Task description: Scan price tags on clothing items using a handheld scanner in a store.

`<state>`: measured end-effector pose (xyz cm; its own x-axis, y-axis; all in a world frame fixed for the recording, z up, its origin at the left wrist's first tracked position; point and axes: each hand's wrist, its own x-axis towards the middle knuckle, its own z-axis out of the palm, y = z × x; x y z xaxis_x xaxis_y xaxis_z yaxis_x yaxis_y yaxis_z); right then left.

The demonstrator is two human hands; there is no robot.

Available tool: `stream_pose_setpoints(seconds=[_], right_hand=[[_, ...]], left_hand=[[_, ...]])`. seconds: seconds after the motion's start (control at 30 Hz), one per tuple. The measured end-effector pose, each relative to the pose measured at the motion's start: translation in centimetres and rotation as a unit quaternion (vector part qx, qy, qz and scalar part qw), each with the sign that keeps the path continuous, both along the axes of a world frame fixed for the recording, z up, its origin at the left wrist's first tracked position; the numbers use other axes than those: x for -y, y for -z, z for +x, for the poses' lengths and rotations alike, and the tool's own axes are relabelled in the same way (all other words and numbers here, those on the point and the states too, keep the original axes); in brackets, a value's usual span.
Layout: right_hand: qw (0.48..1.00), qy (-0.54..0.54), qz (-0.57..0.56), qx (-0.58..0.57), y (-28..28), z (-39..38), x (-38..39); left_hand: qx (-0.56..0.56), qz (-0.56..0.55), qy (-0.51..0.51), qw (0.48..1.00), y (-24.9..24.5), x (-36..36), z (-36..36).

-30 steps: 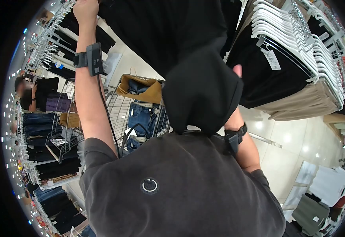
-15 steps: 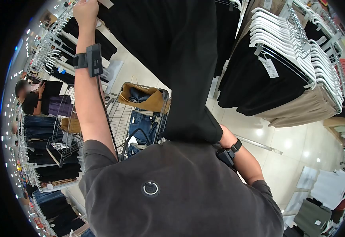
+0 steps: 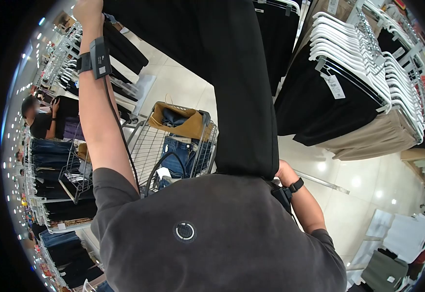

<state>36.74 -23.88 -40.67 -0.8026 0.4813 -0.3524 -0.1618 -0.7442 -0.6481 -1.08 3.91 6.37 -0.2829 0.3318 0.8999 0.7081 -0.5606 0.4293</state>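
Observation:
A pair of black trousers (image 3: 244,92) stretches from the top of the view down to my chest, one leg hanging straight. Up at the top left, my left hand (image 3: 88,9) is closed at the upper part of the trousers; the frame edge cuts off part of it. Low on the right, my right hand (image 3: 283,168) grips the side edge of the leg near its lower end, its fingers mostly hidden behind the cloth. Below the trousers stands a wire shopping cart (image 3: 144,146) holding blue jeans (image 3: 179,155) and a mustard-brown bag (image 3: 193,121).
To the right is a rack with white hangers (image 3: 341,41), black garments (image 3: 327,107) and beige trousers (image 3: 375,138). On the left, another person (image 3: 42,121) stands by racks of jeans (image 3: 52,153) and a second cart (image 3: 76,177). Pale floor tiles (image 3: 363,180) show between.
My left hand has moved up and left, and the trousers hang straighter. My right hand has shifted slightly right and down along the leg's edge.

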Motion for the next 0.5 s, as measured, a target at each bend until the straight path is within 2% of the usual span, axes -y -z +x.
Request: stream_pose_setpoints(seconds=[0.2,0.23,0.33,0.43,0.5], right_hand=[[0.986,-0.115,0.105,0.067,-0.2,1.2,0.4],[0.979,-0.142,0.12,0.085,-0.9,1.1,0.3],[0.955,-0.144,0.221,0.135,-2.4,0.1,0.1],[0.969,-0.085,0.184,0.144,-3.2,0.1,0.1],[0.978,-0.069,0.159,0.113,-2.1,0.5,0.0]], left_hand=[[0.028,0.007,-0.039,0.999,0.1,1.2,1.2],[0.003,0.036,-0.113,0.993,0.4,-2.6,-2.8],[0.042,0.056,-0.05,0.996,0.2,-2.3,-1.9],[0.018,0.029,-0.084,0.996,-0.3,-2.0,-1.4],[0.008,0.052,-0.08,0.995,-0.3,-1.8,-0.8]])
